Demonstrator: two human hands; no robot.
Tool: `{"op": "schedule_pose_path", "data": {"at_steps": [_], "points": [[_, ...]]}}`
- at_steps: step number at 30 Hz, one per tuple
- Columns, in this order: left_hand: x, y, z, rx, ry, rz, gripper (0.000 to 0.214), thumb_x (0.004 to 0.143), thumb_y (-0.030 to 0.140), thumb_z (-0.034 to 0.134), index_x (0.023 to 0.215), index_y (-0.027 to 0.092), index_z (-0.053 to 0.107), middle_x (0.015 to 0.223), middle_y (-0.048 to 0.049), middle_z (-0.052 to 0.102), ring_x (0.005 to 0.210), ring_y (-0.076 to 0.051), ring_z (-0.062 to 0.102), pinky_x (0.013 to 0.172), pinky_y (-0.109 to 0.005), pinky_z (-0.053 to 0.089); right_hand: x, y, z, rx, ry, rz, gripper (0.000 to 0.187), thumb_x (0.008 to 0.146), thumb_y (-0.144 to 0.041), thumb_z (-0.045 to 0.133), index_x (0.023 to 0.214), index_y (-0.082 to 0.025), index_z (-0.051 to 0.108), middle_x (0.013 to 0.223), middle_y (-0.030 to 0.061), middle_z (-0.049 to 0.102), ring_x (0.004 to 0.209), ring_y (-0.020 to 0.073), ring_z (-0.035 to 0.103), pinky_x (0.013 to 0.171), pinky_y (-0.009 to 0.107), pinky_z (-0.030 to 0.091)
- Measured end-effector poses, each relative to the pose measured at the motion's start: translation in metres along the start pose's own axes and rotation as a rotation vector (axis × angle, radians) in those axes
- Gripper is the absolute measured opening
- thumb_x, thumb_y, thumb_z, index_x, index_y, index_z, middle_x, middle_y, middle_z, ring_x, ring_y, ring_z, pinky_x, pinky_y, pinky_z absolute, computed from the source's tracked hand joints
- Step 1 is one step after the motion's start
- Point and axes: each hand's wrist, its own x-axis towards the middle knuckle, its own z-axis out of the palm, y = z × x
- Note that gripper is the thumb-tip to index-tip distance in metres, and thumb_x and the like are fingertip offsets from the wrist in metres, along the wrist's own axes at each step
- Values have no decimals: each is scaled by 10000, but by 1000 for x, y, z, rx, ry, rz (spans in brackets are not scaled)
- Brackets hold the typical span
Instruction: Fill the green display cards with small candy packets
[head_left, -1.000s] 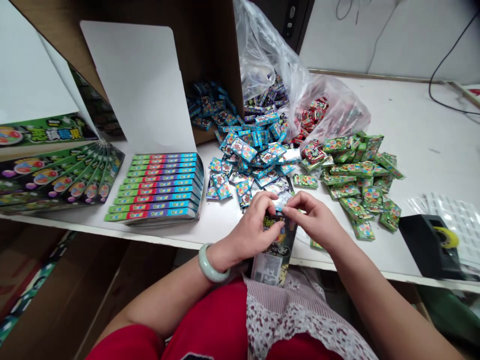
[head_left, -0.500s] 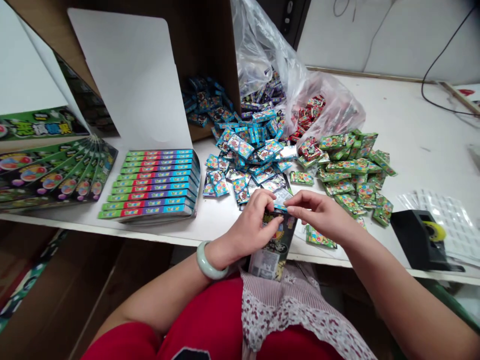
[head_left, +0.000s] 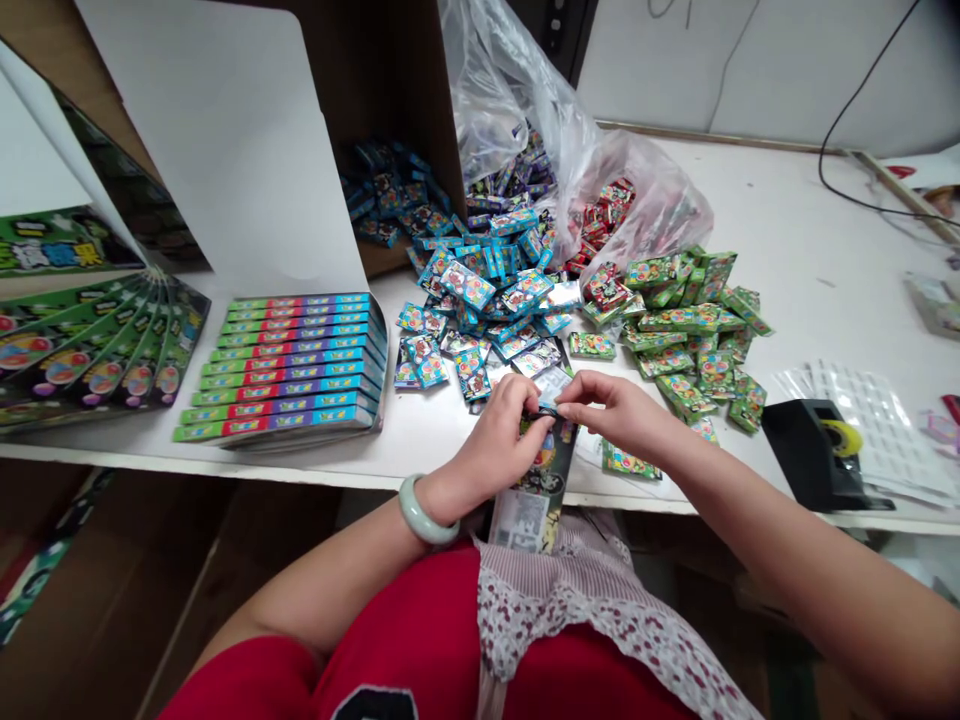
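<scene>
My left hand [head_left: 508, 438], with a pale green bangle [head_left: 424, 512] on its wrist, is closed, its thumb and fingers at a small blue box [head_left: 549, 408]. My right hand [head_left: 611, 408] pinches the other end of this box, which is mostly covered by fingers. Beneath both hands a dark printed card [head_left: 529, 510] slants from the table edge towards my lap. Just beyond my fingers lies a pile of small blue boxes [head_left: 466, 285]. A small green box [head_left: 630, 462] lies by the table edge under my right forearm.
At left stands an open display box [head_left: 285, 365] with striped rows, beside fanned dark cards [head_left: 97, 350]. Behind are a large carton [head_left: 409, 90] and a clear plastic bag [head_left: 637, 180] with red boxes. Green boxes [head_left: 686, 330] and a black tape dispenser [head_left: 806, 455] are at right.
The whole view has shifted slightly, so the table's things sit further left. Both hands stay together at the small blue box, whose blue edge shows less than before.
</scene>
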Motion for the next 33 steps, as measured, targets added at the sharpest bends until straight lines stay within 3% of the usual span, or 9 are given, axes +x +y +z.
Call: {"op": "schedule_pose_path", "data": {"at_steps": [5,11,14,19,23,33], "points": [[2,-2,0,12,8,-27,193,822,129,524,815,220,354,903,-30,462,868,-193,444,778,-342,390,-9,1,7,-220,138,-195,96,829,-274,585,767,-208,616,788,30,619,763,176,568,652,307,457],[2,-3,-1,-2,9,-27,187,833,135,539,824,217,371,919,-30,473,886,-186,455,800,-340,395,-22,8,14,-231,210,-322,114,887,-226,554,922,-222,662,925,59,595,890,186,585,678,304,498],[3,-1,-2,-12,7,-34,186,832,129,539,819,215,374,917,-29,477,886,-184,460,795,-336,397,-27,11,17,-288,275,-363,177,884,-209,574,1035,-226,664,917,60,585,872,186,591,731,329,506],[4,2,-3,-29,2,-15,191,829,116,535,826,215,372,940,-37,485,908,-187,466,812,-338,397,-32,15,23,-306,393,-393,167,883,-224,587,1044,-227,633,877,49,600,797,182,595,725,338,510],[3,2,-3,-31,5,-12,185,830,124,538,824,215,376,932,-36,486,898,-187,465,806,-340,398,-33,16,24,-328,388,-433,89,887,-211,577,945,-244,637,851,47,611,831,201,605,737,349,511],[2,1,-10,-39,-8,-58,122,837,187,565,846,209,445,890,-25,522,855,-173,502,782,-330,421,-32,14,20,-450,256,-501,123,892,-152,548,961,-229,614,889,68,619,855,211,607,742,363,511]]}}
